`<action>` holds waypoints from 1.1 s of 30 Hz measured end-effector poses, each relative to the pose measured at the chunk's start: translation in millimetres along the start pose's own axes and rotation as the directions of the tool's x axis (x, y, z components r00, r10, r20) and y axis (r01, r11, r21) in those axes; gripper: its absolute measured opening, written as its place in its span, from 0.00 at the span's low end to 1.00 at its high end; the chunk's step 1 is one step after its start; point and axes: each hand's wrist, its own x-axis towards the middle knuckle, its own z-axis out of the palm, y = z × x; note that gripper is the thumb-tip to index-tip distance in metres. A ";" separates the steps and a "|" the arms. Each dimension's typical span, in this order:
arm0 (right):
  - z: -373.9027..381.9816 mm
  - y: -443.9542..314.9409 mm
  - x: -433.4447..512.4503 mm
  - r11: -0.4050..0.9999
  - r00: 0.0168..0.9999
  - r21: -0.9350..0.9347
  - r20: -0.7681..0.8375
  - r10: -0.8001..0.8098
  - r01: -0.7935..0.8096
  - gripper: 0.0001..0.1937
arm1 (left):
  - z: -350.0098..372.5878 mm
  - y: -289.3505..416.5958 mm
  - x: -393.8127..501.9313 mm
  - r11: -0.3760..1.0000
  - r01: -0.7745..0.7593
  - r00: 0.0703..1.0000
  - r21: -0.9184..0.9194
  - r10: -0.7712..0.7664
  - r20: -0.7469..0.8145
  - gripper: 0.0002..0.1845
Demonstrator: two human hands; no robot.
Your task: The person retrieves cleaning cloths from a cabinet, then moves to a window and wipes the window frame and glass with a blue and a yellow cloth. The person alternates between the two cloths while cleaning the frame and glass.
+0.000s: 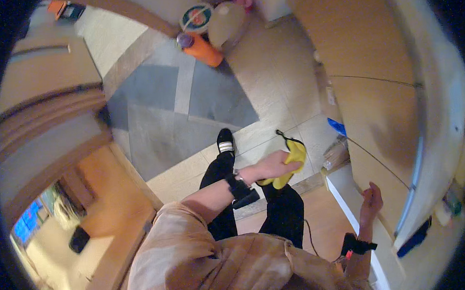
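Observation:
My left hand [274, 166] is closed around a yellow cloth-like bundle [295, 152] with a black cord at its top, held above the floor tiles in front of my legs. Off to the right, my right hand [372, 201] is raised beside the tan cabinet fronts [376, 135], and no object shows in it. Its fingers are partly bent and blurred. Both wrists carry black bands.
A grey patterned mat [156, 97] lies on the tiled floor [251, 140]. Beyond it stand an orange bottle-shaped container [203, 51] and a round-topped item [197, 18]. A wooden door frame [124, 243] is at the left, and a thin cable [309, 235] runs near my legs.

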 end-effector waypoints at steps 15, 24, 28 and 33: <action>-227.8 -93.2 -82.4 0.750 0.525 -0.523 -0.804 -0.278 -0.405 0.14 | -132.8 131.1 -279.9 0.971 -0.164 0.695 -0.175 -0.012 -0.719 0.26; -260.4 -23.9 -60.8 0.647 0.660 -0.305 -0.623 0.420 -0.699 0.39 | -69.6 158.2 -352.0 0.867 -0.437 0.567 -0.241 0.057 -0.822 0.30; -266.2 -28.6 -36.2 0.934 0.771 0.170 -0.528 0.356 -0.315 0.36 | -16.3 149.2 -379.0 0.828 -0.551 0.515 -0.102 0.242 -0.822 0.26; -245.0 -111.1 -19.7 0.699 0.932 0.708 -0.312 0.183 0.100 0.25 | 28.2 133.7 -389.4 0.803 -0.574 0.351 -0.161 0.063 -0.934 0.25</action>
